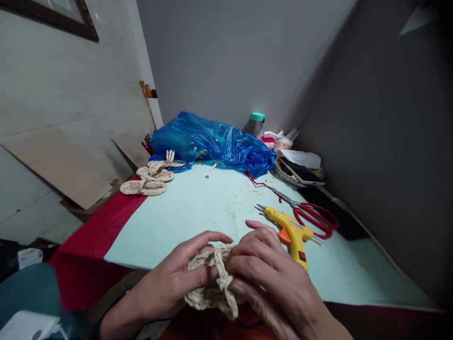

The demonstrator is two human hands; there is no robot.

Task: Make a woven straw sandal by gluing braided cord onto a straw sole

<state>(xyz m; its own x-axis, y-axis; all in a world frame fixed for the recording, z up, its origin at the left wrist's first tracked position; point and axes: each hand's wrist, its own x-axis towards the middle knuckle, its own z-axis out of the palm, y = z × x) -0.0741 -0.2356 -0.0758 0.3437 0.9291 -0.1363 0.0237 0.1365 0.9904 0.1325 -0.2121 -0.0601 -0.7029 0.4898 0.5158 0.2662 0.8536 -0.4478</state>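
Low in the view, over the table's near edge, a small woven straw slipper (202, 298) is between my two hands. A braided straw strap (222, 270) runs across it. My left hand (184, 269) grips the slipper from the left, thumb on top near the strap. Curled over the right side, my right hand (272, 274) pinches near the strap; its fingertips are partly hidden. A yellow hot glue gun (292, 231) lies just beyond my right hand. Similar straw slippers (143, 187) lie grouped at the table's left edge.
Red-handled scissors (314, 217) lie behind the glue gun, beside red string (258, 182). A crumpled blue plastic bag (215, 141) covers the back. At the right back, a phone (302, 171) rests on a basket (288, 175), near a teal-lidded bottle (256, 123). Straw bits dot the pale table cover (184, 217).
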